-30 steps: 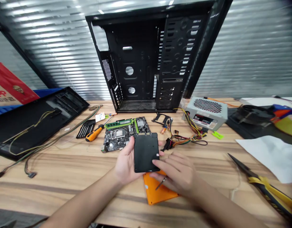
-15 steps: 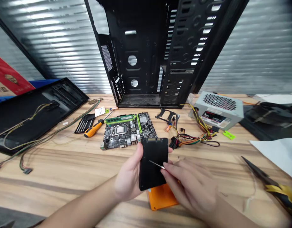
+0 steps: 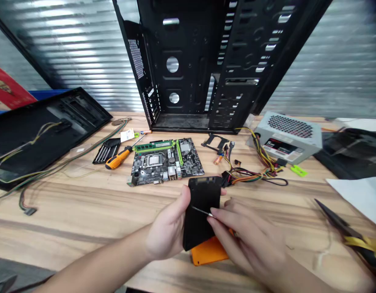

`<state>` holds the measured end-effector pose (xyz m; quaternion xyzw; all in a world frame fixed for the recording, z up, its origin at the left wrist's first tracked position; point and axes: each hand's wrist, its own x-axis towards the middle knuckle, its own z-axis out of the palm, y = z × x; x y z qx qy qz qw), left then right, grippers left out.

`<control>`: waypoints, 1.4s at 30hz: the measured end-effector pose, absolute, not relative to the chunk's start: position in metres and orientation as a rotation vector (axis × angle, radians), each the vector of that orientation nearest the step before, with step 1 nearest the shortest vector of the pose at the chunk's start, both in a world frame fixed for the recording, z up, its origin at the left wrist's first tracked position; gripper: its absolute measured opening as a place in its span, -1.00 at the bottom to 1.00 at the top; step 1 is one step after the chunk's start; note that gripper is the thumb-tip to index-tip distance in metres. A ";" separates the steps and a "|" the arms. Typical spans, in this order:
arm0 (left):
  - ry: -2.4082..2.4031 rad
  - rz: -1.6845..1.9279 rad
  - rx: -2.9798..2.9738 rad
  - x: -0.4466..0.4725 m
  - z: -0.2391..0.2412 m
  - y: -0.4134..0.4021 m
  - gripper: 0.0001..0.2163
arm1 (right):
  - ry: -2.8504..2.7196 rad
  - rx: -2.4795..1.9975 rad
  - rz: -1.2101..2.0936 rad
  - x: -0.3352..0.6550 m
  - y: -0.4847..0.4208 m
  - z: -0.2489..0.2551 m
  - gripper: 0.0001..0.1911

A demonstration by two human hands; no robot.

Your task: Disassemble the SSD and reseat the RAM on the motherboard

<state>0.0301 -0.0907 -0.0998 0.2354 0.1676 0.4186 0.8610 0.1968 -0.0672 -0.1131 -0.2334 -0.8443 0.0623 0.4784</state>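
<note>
My left hand (image 3: pixel 168 228) is closed around the left edge of a flat black drive (image 3: pixel 203 203) and holds it tilted above the wooden table (image 3: pixel 84 211). My right hand (image 3: pixel 249 240) pinches a thin metal tool (image 3: pixel 201 211), whose tip rests on the face of the drive. Under both hands lies an orange plate (image 3: pixel 207 252), mostly covered. Just beyond the drive sits a bare motherboard (image 3: pixel 166 160).
An open black computer case (image 3: pixel 206 61) stands at the back. A power supply (image 3: pixel 287 136) with coloured cables (image 3: pixel 251 173) lies at right, pliers (image 3: pixel 349 236) further right. An orange-handled screwdriver (image 3: pixel 117 158), a bit set (image 3: pixel 106 150) and a black side panel (image 3: pixel 38 130) lie at left.
My right hand picked the thin tool up off the orange plate and brought its tip onto the drive. The drive has tilted and shifted slightly right. The view dropped lower.
</note>
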 end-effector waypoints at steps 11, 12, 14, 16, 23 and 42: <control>0.334 0.888 0.463 0.032 -0.100 -0.091 -0.54 | -2.071 -0.528 0.215 0.198 -0.067 -0.115 -0.78; 0.329 0.893 0.463 0.032 -0.100 -0.091 -0.54 | -2.078 -0.521 0.216 0.198 -0.067 -0.115 -0.79; 0.320 0.896 0.463 0.032 -0.100 -0.091 -0.53 | -2.096 -0.513 0.211 0.199 -0.067 -0.114 -0.80; 0.315 0.900 0.465 0.032 -0.099 -0.091 -0.54 | -2.107 -0.517 0.198 0.199 -0.067 -0.114 -0.81; 0.392 0.919 0.440 0.031 -0.102 -0.091 -0.57 | -2.147 -0.519 0.133 0.201 -0.067 -0.109 -0.79; 0.694 0.966 0.723 0.024 -0.116 -0.081 -0.43 | -2.099 -0.713 0.073 0.209 -0.057 -0.115 -0.85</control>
